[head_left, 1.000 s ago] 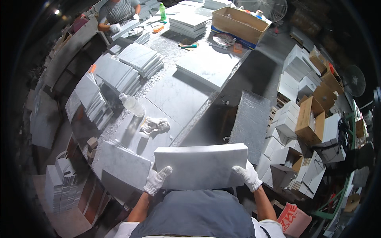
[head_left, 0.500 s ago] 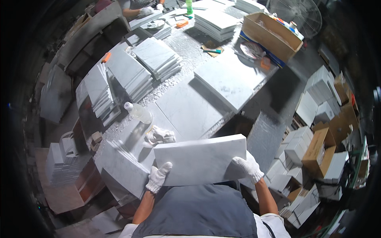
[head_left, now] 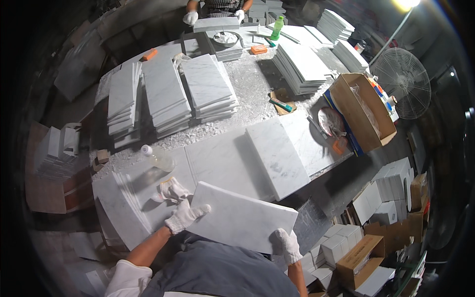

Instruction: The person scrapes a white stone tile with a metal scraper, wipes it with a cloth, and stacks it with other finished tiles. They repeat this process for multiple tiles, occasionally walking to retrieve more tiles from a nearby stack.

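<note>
Between my two hands is a white marble tile (head_left: 242,215) with faint grey veins, tilted so that its left end lies farther from me. My left hand (head_left: 184,216), in a white knit glove, grips the left end with the thumb over the face. Gloved as well, my right hand (head_left: 288,246) holds the lower right corner. Just beyond my left hand lies a crumpled white glove (head_left: 173,190) on the table, near a clear plastic bottle (head_left: 158,159). A stack of marble tiles (head_left: 278,157) sits to the right on the slab surface.
Several tile stacks (head_left: 210,85) stand across the dusty table (head_left: 255,99). At the right edge is an open cardboard box (head_left: 363,111), with a fan (head_left: 403,81) behind it. Boxes (head_left: 363,255) crowd the floor at right. A co-worker's gloved hands (head_left: 191,18) hold a tile across the table.
My view has swung, bringing more of the far table into sight. The tile in my hands has turned, its right end now nearer me. The co-worker's tile is now raised upright.
</note>
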A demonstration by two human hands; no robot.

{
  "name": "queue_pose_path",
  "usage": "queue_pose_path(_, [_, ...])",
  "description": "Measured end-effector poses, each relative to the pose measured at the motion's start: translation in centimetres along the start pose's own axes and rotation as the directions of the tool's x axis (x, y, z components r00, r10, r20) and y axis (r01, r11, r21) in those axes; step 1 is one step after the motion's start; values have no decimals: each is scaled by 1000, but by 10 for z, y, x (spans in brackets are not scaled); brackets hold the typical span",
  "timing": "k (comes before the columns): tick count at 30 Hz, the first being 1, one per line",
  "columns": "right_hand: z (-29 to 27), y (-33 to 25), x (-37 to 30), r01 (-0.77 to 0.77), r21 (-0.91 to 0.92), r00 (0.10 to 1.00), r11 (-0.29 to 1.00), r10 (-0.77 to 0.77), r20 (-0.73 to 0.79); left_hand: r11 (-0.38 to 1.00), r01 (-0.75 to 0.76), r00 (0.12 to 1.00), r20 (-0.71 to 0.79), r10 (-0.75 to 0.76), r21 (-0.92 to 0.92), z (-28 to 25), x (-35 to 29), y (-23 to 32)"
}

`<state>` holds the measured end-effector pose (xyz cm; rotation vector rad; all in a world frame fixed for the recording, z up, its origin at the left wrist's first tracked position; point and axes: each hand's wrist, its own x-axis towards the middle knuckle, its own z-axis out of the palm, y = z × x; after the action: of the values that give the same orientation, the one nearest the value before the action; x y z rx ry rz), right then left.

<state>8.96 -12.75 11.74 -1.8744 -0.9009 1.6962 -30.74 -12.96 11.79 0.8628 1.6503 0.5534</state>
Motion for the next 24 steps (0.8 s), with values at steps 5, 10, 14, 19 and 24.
queue_pose_path(5, [-37,-66,57,20,-136,997,991,-9,80,981,-163,986,31,167,-106,32,46,75])
queue_pose_path(10, [-72,-110,101,-75,-289,995,954,91,42,982,-182,979,106,175,57,51,125,147])
queue_pose_path(14, [-76,-123,119,-91,-297,984,950,132,120,948,-224,957,237,170,225,43,201,201])
queue_pose_path(19, [-53,-132,143,-186,-317,980,930,198,5,813,-309,923,363,131,493,42,294,263])
queue_pose_path(24, [-43,-134,164,-251,-320,920,913,328,213,698,-292,938,340,73,654,57,348,296])
